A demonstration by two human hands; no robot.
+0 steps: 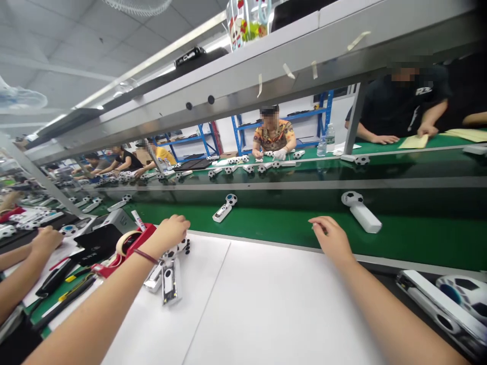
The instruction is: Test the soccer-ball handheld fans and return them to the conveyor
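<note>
My left hand (174, 230) hovers over the left part of the white work surface, its fingers loosely bent with nothing visible in them. Beneath it lie white handheld devices with soccer-ball-patterned heads; one open handle (170, 285) shows its inner parts. My right hand (332, 237) is raised at the far edge of the white sheet (281, 304), thumb and fingers slightly apart, holding nothing visible. Beyond it on the green belt (281, 223) rests a white device with a soccer-ball head (366, 215). Another device (224, 208) with an open handle lies between the hands, farther off.
A red tape dispenser (127, 251) and a black box (99, 243) stand at left, near a co-worker's hand (47, 241). More devices (445, 304) lie in a dark tray at right. A metal shelf beam (228, 91) spans overhead. Co-workers sit across the belt.
</note>
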